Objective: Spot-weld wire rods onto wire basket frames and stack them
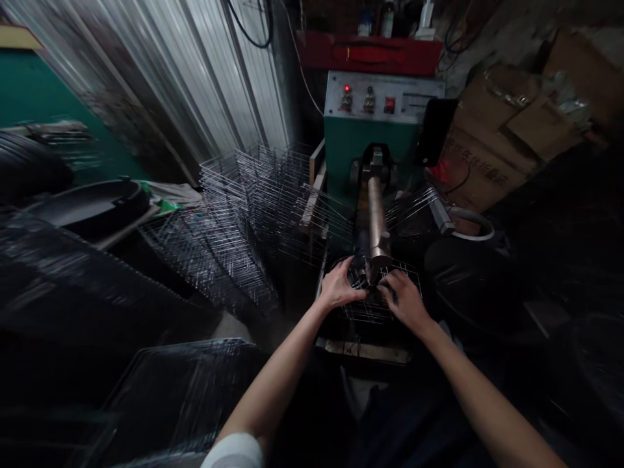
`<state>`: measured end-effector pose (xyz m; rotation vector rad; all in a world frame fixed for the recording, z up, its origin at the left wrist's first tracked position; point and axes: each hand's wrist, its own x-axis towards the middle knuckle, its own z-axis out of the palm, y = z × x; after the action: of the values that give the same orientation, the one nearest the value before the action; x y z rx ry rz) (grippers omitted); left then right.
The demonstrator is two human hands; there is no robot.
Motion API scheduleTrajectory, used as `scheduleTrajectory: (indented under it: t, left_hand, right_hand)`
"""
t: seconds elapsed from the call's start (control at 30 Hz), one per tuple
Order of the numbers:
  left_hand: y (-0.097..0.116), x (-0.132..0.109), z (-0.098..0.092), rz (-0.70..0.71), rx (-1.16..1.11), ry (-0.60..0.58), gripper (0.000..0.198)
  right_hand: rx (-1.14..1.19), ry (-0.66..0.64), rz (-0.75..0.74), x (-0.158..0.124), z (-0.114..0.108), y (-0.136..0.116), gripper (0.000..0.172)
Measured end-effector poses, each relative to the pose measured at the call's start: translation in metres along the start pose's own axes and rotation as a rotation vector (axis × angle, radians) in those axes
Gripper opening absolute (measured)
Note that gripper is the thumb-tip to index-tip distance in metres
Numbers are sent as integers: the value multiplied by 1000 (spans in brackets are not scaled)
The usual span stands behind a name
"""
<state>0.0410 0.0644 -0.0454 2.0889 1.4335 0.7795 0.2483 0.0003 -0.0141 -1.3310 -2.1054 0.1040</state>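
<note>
In the head view, both bare arms stretched forward from the lower edge and converged beneath the bronze-coloured rod (pixel 377 218) of a green machine (pixel 373 136). The left forearm (pixel 285 357) slanted up to the right, and the left hand (pixel 338 287) lay at the left part of a wire grid (pixel 369 316), back of the hand upward. Its thumb and forefinger were spread well apart, released, the thumb pointing inward toward the rod's lower end.

The right forearm (pixel 480 393) slanted up to the left. The right hand (pixel 403 299) was bent over the grid's right part, its fingers curled inward, close to the rod's lower end; whether they pinched a wire I cannot tell, for the spot was dark and blurred.

The wire grid lay under both hands, directly below the rod. Left of the machine stood stacked wire racks (pixel 253 201); to its right, a cardboard box (pixel 480 166).
</note>
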Motion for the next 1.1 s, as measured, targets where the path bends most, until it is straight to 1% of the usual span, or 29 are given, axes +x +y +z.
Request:
scheduleTrajectory:
  t: [0.1, 0.2, 0.37, 0.53, 0.63, 0.8, 0.87, 0.9, 0.97, 1.03, 1.1]
  left_hand:
    - [0, 2, -3, 17, 34, 1, 107]
    - [3, 3, -10, 27, 78, -25, 109]
    - [12, 4, -20, 34, 162, -70, 110]
    - [11, 1, -21, 22, 201, -105, 103]
    - [10, 1, -20, 24, 205, -122, 105]
    - [13, 3, -21, 10, 171, -144, 108]
    - [4, -1, -22, 14, 100, -163, 117]
    - [-4, -6, -22, 15, 48, -169, 126]
    - [-30, -21, -17, -12, -78, -176, 147]
    - [-62, -42, -6, -117, -217, -186, 162]
    - [-91, -65, 12, -285, -367, -235, 168]
  right_hand:
    - [11, -12, 14, 0, 0, 0, 9]
    - [26, -24, 23, -2, 2, 2, 10]
    - [78, 5, 18, -2, 6, 5, 11]
    - [102, 18, 23, -3, 5, 5, 15]
    - [106, 7, 12, -4, 5, 6, 13]
    - [81, -8, 2, -2, 4, 7, 15]
    - [111, -4, 15, -6, -2, 11, 15]
    - [136, 2, 40, -11, -8, 14, 15]
    - [197, 14, 122, -27, -23, 23, 17]
    - [275, 19, 246, -48, -39, 34, 22]
    - [391, 32, 418, -71, -52, 44, 27]
